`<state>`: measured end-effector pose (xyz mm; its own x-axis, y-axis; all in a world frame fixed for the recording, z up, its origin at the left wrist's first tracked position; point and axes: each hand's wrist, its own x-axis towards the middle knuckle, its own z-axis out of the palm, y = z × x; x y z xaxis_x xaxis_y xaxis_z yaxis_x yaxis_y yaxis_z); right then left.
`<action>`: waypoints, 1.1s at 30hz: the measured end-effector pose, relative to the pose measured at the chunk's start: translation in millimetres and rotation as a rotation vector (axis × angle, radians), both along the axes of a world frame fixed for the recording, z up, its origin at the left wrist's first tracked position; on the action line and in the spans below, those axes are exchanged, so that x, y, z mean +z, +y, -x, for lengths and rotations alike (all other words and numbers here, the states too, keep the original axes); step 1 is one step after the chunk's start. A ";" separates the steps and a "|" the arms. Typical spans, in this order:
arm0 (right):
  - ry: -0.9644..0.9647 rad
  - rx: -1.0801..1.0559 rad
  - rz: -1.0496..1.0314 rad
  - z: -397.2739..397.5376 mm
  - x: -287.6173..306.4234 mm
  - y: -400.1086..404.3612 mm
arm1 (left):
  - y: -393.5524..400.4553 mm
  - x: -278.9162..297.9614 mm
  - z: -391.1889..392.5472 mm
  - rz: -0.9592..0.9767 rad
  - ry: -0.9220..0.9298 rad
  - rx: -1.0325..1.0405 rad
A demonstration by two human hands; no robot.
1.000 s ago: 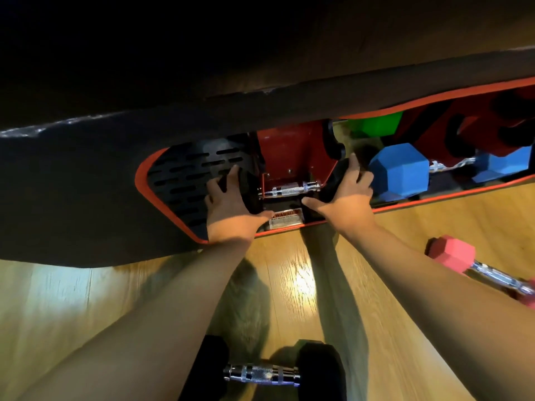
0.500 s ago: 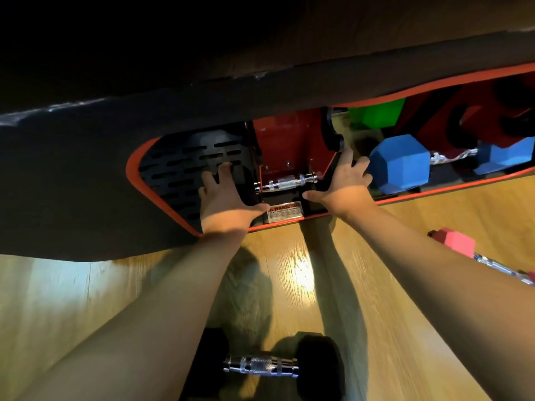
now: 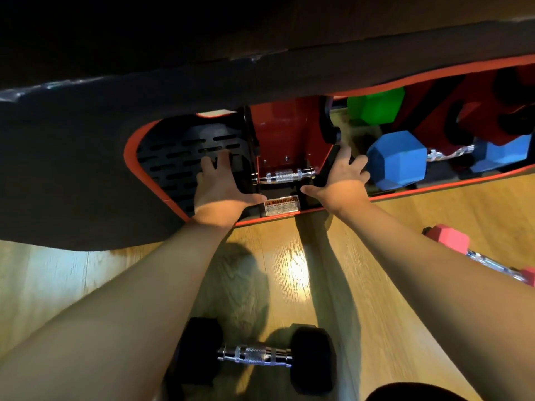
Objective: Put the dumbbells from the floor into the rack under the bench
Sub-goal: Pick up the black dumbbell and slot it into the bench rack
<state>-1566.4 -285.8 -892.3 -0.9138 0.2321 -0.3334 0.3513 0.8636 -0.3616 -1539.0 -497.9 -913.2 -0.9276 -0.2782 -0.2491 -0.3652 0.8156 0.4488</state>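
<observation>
Both hands, left (image 3: 220,192) & right (image 3: 341,180), spread flat, press the ends of a black dumbbell (image 3: 285,176) seated in the rack (image 3: 283,131). Risk: right fingers (image 3: 359,164) pinched vs blue dumbbell (image 3: 396,160) just beside. On floor (image 3: 58,285): spare black dumbbell (image 3: 254,355), pink dumbbell (image 3: 451,241).

Only the knurled chrome handle of the racked black dumbbell (image 3: 285,176) shows clearly. The left hand (image 3: 220,186) covers nearly all of its left head, and the right hand (image 3: 338,180) masks most of the right one. On the warning label (image 3: 282,206) the small print is too fine to read. Far right, the pink dumbbell (image 3: 450,240) runs off the frame, its far head clipped. The blue dumbbell (image 3: 396,160) loses part of its second head to the same edge. Of the green dumbbell (image 3: 375,110) just one head peeks out under the bench (image 3: 86,169). The left forearm hides part of the loose black dumbbell (image 3: 254,355). A dark rounded shape (image 3: 411,392) is cut off at the bottom edge and can't be identified.
</observation>
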 end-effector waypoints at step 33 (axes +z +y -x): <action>-0.054 0.231 -0.294 -32.8 8.0 4.9 | -9.3 21.8 -42.8 -0.149 -0.014 -0.133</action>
<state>-1533.7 -280.9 -884.3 -0.9361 0.1151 -0.3324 0.1472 0.9864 -0.0731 -1496.2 -507.1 -891.4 -0.9501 -0.1122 -0.2910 -0.2651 0.7822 0.5638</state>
